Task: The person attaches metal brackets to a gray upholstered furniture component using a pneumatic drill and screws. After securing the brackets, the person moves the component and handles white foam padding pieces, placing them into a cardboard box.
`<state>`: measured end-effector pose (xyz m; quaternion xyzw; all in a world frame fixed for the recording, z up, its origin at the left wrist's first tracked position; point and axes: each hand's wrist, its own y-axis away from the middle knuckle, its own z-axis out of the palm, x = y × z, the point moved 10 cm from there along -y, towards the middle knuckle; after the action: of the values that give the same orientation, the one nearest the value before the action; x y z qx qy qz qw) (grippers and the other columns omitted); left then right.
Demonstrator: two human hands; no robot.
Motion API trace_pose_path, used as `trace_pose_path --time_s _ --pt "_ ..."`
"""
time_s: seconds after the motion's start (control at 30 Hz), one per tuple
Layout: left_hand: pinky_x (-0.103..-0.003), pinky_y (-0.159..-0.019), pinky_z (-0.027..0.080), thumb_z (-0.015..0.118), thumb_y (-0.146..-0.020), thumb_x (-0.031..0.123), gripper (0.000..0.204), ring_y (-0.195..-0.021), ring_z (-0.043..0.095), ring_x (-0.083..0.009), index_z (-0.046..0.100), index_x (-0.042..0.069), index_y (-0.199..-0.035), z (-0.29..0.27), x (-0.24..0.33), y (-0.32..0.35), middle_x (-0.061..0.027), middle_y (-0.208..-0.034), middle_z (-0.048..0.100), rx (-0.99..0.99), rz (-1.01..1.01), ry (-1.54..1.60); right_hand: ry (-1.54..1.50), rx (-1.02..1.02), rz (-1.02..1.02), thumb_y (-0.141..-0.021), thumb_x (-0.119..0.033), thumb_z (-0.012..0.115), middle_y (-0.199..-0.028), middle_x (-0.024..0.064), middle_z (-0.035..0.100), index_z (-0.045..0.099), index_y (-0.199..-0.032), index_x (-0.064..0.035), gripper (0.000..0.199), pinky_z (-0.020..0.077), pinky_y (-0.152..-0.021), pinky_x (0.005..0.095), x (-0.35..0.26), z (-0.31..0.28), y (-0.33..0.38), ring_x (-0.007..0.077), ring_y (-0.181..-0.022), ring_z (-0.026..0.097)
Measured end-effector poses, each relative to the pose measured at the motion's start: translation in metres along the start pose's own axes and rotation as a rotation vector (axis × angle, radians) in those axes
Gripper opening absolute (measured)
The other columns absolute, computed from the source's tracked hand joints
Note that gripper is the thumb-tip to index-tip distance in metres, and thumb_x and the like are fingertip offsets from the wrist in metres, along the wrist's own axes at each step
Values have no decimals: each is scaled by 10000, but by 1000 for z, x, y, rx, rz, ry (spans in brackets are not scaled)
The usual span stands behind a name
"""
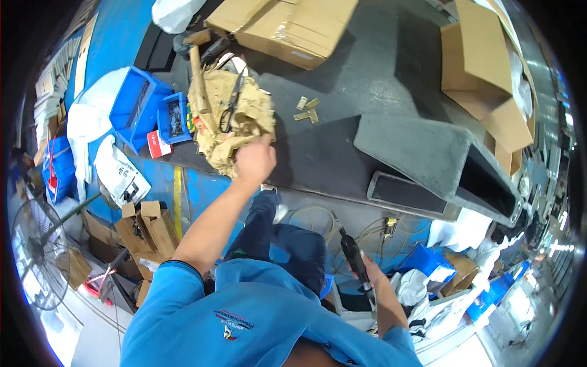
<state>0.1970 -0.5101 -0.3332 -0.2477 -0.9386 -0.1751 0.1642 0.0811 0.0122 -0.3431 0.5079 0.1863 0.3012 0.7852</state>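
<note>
My left hand is closed at the near edge of a crumpled tan paper or cloth heap on the dark workbench. Its curled fingertips are hidden, so what they hold does not show. On the heap lie black-handled scissors and a hammer with a wooden handle. Below the bench edge, my right hand is wrapped around a black power screwdriver, its tip pointing up and left. Several small brass-coloured metal pieces lie on the bench, right of the heap.
A grey carpet-covered box with a dark opening rests at the bench's right. Cardboard boxes stand at the back and far right. Left of the heap are a small blue bin of dark parts and a larger blue bin. A fan stands lower left.
</note>
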Motion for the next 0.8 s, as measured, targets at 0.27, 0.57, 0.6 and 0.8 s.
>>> trace_pose_path --time_s 0.27,0.57,0.6,0.8 --pt "-533 -853 501 547 -870 31 182 -965 645 -435 661 -17 -1003 46 -57 -21 -271 -1014 664 35 -22 -187 -73 39 80 -984 -494 610 -799 23 639 688 -1191 -26 517 507 -555 281 114 -41 49 140 -621 613" --pt "-404 -887 527 720 -935 224 269 -1005 675 -305 680 50 -1137 112 56 382 -152 -1037 716 -1107 -64 89 -30 349 -110 -984 -437 647 -1029 22 689 668 -1246 -65 456 508 -848 285 194 -130 70 119 -910 631" --pt "-391 -888 524 704 -945 192 255 -1009 665 -265 678 46 -1153 104 69 393 -129 -1044 720 -1228 -97 231 -72 354 -77 -983 -447 644 -1056 22 697 666 -1259 -69 468 512 -864 294 189 -128 86 121 -927 639" --pt "-323 -900 502 614 -999 95 225 -1003 594 -116 675 21 -1202 85 107 426 -18 -1055 712 -1553 -135 679 -550 199 12 -990 -550 562 -1052 51 725 667 -1248 -84 543 556 -804 302 242 -140 133 180 -886 693"
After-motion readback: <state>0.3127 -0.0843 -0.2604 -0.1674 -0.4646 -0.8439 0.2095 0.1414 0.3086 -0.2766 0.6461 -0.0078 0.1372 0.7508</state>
